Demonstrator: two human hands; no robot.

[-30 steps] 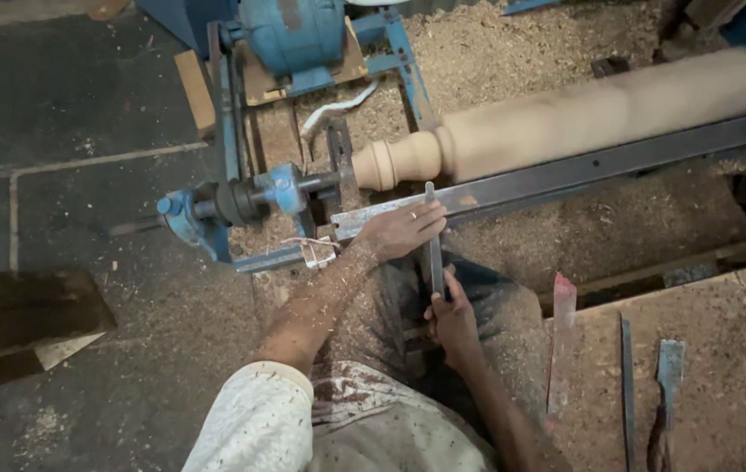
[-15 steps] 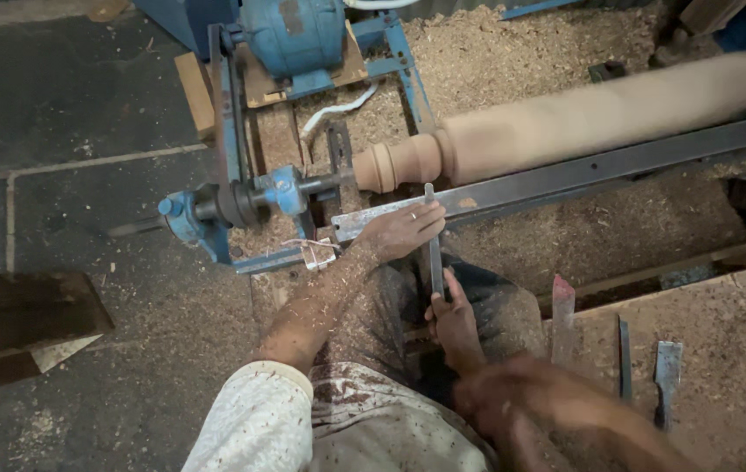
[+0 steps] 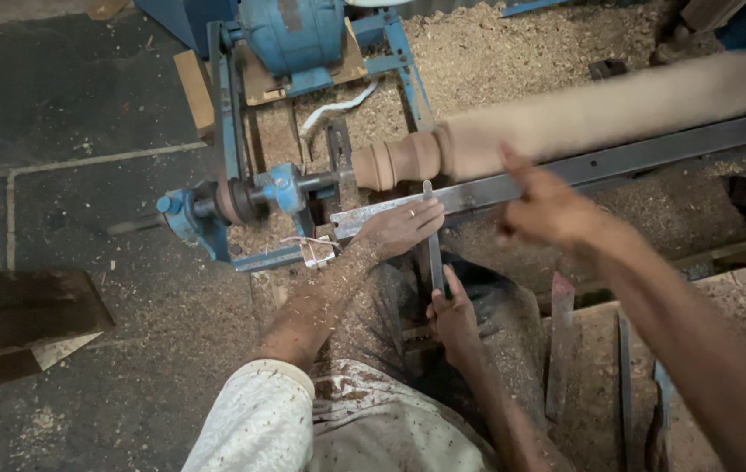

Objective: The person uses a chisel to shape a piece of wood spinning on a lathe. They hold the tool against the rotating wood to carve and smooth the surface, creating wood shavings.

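My left hand (image 3: 399, 229), a ring on one finger, lies on the steel rest bar (image 3: 652, 156) and presses on the blade of a long chisel (image 3: 433, 253). Lower down, over my dusty lap, my right hand (image 3: 453, 316) grips the chisel's handle. The chisel's tip points up at the turned end of a long pale wooden spindle (image 3: 582, 118), which is blurred with spinning on the lathe. Another person's hand (image 3: 543, 210) reaches in from the lower right, with one finger raised toward the spindle just right of my left hand.
A blue motor (image 3: 294, 35) and the blue headstock (image 3: 250, 197) stand at the spindle's left end. Sawdust covers the ground behind. Spare chisels (image 3: 558, 350) lie on a wooden board at the right. A dark plank (image 3: 14, 315) lies on the stone floor at the left.
The other person's arm has come in from the bottom right and stretched up over the rest bar. My two hands have stayed on the chisel.
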